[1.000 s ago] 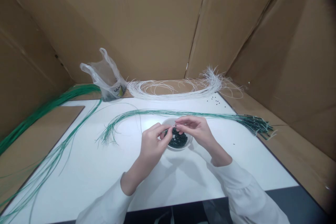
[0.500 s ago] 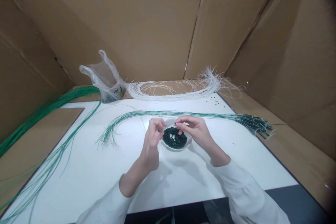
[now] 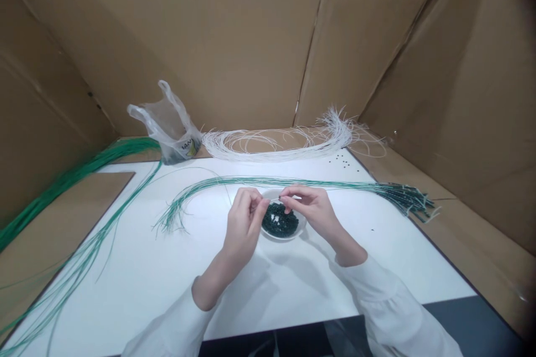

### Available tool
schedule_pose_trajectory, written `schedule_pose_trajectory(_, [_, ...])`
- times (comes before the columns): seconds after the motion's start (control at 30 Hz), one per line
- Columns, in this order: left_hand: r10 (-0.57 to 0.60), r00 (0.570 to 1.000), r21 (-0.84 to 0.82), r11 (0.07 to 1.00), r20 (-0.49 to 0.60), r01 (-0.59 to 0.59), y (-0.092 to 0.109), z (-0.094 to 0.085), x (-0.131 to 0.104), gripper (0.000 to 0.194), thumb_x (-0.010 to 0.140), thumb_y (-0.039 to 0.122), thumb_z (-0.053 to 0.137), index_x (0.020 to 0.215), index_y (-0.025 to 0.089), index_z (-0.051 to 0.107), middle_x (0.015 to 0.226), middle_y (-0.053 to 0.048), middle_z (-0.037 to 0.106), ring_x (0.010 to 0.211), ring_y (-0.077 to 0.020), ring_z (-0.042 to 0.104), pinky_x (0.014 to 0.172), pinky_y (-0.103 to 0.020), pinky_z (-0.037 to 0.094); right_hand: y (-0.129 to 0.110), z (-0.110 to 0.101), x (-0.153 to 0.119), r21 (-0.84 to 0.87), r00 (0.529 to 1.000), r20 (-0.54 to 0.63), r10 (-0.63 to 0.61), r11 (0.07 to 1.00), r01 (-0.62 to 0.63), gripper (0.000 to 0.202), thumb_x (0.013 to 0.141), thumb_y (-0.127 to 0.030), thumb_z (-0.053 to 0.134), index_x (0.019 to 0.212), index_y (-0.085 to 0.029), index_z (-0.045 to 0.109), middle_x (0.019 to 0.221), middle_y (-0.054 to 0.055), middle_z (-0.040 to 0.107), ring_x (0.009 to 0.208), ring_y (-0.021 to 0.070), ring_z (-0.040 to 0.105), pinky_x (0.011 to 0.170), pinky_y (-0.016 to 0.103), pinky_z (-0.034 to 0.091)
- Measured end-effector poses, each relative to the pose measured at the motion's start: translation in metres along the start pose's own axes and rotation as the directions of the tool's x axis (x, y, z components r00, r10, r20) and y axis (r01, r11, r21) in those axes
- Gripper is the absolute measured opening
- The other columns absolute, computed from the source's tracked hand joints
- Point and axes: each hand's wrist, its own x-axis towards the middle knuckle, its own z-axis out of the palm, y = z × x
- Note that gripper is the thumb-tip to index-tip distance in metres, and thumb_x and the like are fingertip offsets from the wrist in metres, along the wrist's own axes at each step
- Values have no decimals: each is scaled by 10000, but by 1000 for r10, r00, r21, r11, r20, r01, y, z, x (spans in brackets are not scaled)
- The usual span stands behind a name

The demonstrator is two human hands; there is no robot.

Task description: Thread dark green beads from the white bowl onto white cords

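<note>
Over a white bowl (image 3: 302, 227) of small dark green beads (image 3: 281, 225), my two hands face each other. My left hand (image 3: 246, 217) pinches a thin pale strand (image 3: 274, 199) between thumb and fingers at the bowl's left rim. From the right, my right hand (image 3: 307, 202) pinches the strand's other end, where a tiny dark piece shows at the fingertips. Behind the bowl runs a bundle of green strands (image 3: 268, 181), its dark, bead-covered ends (image 3: 408, 198) lying to the right.
A coil of white strands (image 3: 272, 153) lies at the back beside a clear plastic bag (image 3: 173, 134). Long green strands (image 3: 96, 240) cross the table's left side. Cardboard walls (image 3: 251, 50) stand around the white table (image 3: 159, 279). Several dark beads (image 3: 344, 162) are scattered at the back right.
My left hand has turned and its thumb has moved up and right, nearer the right fingertips. My right hand has hardly moved.
</note>
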Motion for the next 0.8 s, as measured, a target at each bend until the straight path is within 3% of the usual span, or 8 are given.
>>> schedule_pose_trajectory(0.33, [170, 985, 256, 954, -23, -158, -8, 1, 0, 140, 840, 192, 459, 711, 178, 408, 708, 5, 412, 584, -94, 365, 556, -222, 333, 3, 2, -4, -3, 997, 41, -69, 998, 70, 86, 664, -250, 656, 679, -165, 643, 707, 24, 609, 584, 108, 553, 515, 223, 492])
schedule_pose_trajectory(0.47, [188, 982, 279, 943, -2, -180, -9, 2, -2, 144, 844, 187, 453, 709, 179, 407, 670, 16, 402, 569, -91, 363, 546, -219, 328, 6, 3, -4, 13, 997, 54, -54, 998, 53, 101, 662, -256, 660, 703, -164, 650, 734, 43, 633, 664, 134, 578, 531, 230, 510])
schedule_pose_trajectory(0.8, [185, 982, 284, 943, -26, -170, -6, 2, -3, 149, 837, 185, 469, 701, 178, 408, 649, 22, 415, 565, -87, 387, 526, -213, 319, 2, 5, -6, -17, 999, 42, -33, 999, 33, 91, 636, -246, 683, 683, -169, 674, 699, 35, 657, 610, 126, 582, 519, 232, 515])
